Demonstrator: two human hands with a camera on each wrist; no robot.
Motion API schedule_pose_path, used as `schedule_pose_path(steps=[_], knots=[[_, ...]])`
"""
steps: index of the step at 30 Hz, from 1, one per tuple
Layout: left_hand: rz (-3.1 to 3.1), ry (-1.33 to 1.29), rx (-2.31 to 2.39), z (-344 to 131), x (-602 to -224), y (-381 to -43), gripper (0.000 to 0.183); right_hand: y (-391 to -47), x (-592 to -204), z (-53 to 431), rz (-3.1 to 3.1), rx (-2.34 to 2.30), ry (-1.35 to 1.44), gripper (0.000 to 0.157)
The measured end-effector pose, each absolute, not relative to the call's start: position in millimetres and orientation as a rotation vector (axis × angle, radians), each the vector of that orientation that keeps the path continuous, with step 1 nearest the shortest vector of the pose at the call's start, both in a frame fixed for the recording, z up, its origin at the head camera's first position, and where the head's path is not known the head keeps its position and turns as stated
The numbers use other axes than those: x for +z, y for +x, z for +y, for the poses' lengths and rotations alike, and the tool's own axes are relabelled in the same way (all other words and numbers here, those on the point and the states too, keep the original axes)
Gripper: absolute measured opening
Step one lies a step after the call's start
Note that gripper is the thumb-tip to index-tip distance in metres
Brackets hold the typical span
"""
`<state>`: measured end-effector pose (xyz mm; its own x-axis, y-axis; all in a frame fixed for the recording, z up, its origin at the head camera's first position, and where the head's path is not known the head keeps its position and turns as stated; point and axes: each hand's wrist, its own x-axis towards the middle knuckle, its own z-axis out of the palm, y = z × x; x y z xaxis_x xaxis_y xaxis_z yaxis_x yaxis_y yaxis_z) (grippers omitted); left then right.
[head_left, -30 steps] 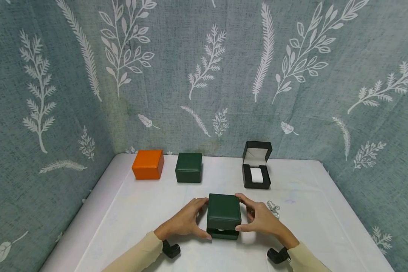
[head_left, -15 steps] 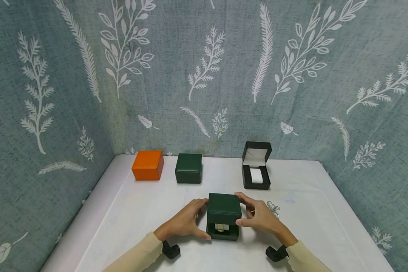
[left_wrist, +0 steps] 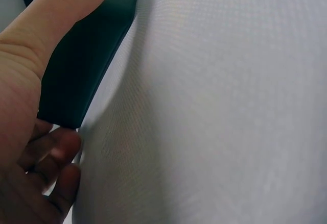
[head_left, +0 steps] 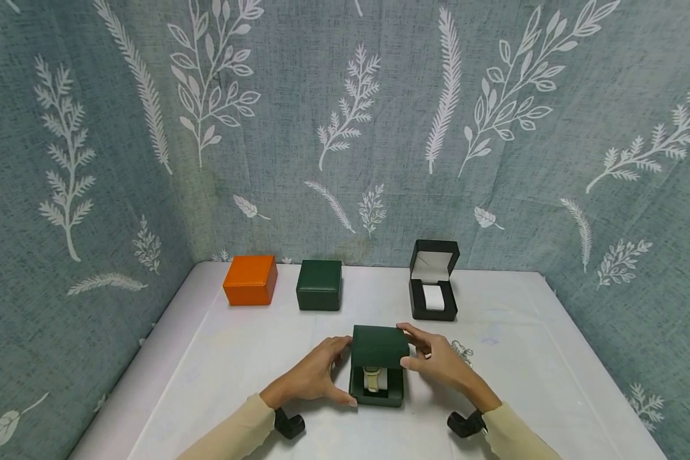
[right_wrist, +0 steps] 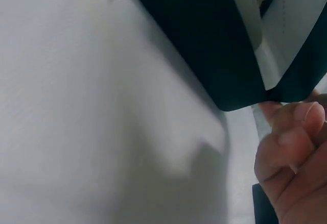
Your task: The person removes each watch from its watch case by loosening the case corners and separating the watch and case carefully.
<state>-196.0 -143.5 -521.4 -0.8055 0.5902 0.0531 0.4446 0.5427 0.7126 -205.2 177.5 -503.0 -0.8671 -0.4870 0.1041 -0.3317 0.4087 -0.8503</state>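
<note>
Head view: fingers (head_left: 339,343) grip a squarish, leathery box (head_left: 379,350).

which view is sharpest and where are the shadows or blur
Head: sharpest, faint shadow below the left hand; left wrist: white woven tablecloth hazy, shadow beside the half-open square dark-green leathery box; right wrist: dim, soft focus, broad shadow across the tablecloth.

The left hand (head_left: 319,372) grips a partly open green box (head_left: 379,400), a gold-coloured watch (head_left: 372,379) inside; the right hand (head_left: 441,363) holds the box's lid (head_left: 380,347); behind sit an orange box (head_left: 250,281), a second green box (head_left: 319,285) and an open black box (head_left: 418,300).
</note>
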Motion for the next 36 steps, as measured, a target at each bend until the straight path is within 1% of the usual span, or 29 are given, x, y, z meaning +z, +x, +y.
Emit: schedule_pose_path(steps=[8,12,14,18,20,23,24,28,30,36], knots=[[2.588,0.872,1.12,-143,-523,-196,0.118,-211,-502,176,2.507,-1.447,-0.665,0.065],[2.6,0.858,1.098,-142,-522,-196,0.12,-215,-499,173,2.518,-1.46,-0.596,0.06],[2.601,0.85,1.087,-142,-522,-196,0.122,-217,-497,172,2.501,-1.47,-0.541,0.061],[2.599,0.841,1.079,-142,-522,-196,0.123,-221,-493,171,2.467,-1.473,-0.462,0.069],[2.595,0.838,1.084,-142,-522,-195,0.122,-223,-492,170,2.467,-1.482,-0.455,0.065],[2.586,0.837,1.097,-142,-522,-195,0.121,-226,-491,170,2.474,-1.506,-0.461,0.053],[2.583,0.842,1.1,-143,-522,-195,0.121,-227,-491,169,2.474,-1.51,-0.465,0.052],[2.583,0.859,1.102,-143,-524,-196,0.121,-231,-490,167,2.472,-1.507,-0.46,0.071],[2.587,0.861,1.098,-143,-524,-196,0.121,-232,-490,165,2.474,-1.496,-0.438,0.078],[2.578,0.842,1.106,-144,-524,-196,0.122,-233,-489,161,2.484,-1.477,-0.378,0.083]])
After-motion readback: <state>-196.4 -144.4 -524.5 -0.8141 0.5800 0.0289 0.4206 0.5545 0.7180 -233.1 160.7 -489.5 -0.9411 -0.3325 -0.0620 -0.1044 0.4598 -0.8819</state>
